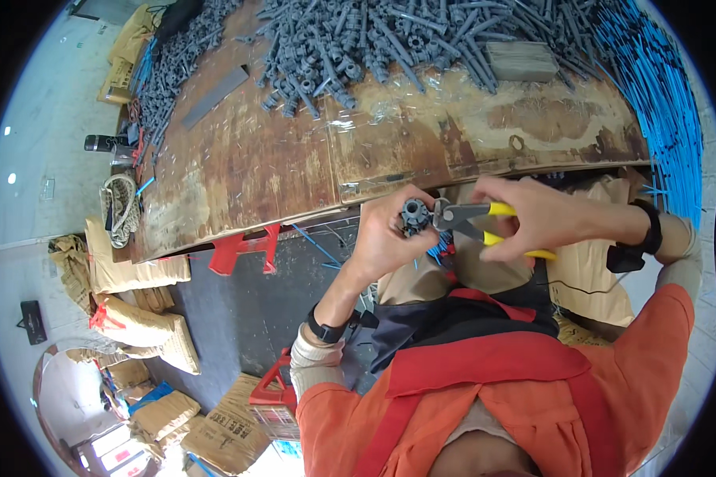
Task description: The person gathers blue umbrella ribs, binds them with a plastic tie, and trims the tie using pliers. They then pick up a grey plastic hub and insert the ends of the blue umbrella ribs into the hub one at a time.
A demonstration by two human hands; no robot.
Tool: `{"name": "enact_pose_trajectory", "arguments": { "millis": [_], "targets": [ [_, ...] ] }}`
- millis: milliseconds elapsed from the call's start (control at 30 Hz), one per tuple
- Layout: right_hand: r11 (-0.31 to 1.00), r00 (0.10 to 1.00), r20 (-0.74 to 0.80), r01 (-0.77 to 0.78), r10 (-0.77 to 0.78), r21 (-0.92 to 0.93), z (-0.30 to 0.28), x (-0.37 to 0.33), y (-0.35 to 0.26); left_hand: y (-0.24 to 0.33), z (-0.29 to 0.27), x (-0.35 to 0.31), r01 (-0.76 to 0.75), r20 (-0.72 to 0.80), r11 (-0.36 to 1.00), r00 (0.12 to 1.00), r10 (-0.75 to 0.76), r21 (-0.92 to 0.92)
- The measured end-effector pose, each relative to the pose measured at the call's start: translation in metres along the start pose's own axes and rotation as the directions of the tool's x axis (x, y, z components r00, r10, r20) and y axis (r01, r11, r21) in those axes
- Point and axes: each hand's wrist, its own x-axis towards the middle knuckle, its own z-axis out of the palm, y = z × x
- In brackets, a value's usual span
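My left hand [380, 242] is closed around a grey plastic fitting [414, 213], whose round, notched end faces up. In my right hand [537, 213] are cutting pliers [468, 213] with dark metal jaws and yellow handles, the handles spread apart. The jaws meet the right side of the fitting; whether they bite on it is too small to tell. Both hands are over my lap, just in front of the table's near edge. Behind them, a large heap of similar grey plastic parts [334, 48] lies on the worn wooden table [270, 167].
A grey block [522, 61] and a flat metal strip [215, 97] lie on the table. Long blue strips [664, 111] hang at the right. Brown sacks [139, 334] fill the left floor, with a red stool [243, 250] under the table edge and a red crate [277, 401] nearer.
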Motion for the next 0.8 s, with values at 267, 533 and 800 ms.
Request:
{"name": "enact_pose_trajectory", "arguments": {
  "millis": [267,533,800],
  "targets": [
    [0.580,0.611,-0.331,0.267,-0.719,-0.769,-0.009,0.026,0.040,-0.014,-0.004,0.013,0.165,-0.119,0.940,0.971,-0.208,-0.297],
    [0.987,0.967,-0.203,0.145,-0.155,-0.066,-0.004,0.026,0.022,-0.012,-0.012,0.021,0.183,0.026,0.964,0.983,-0.181,-0.192],
    [0.967,0.938,-0.238,0.248,-0.254,-0.056,-0.035,0.027,-0.001,-0.029,-0.006,0.026,0.224,-0.011,0.741,0.954,-0.298,-0.633]
  ]
}}
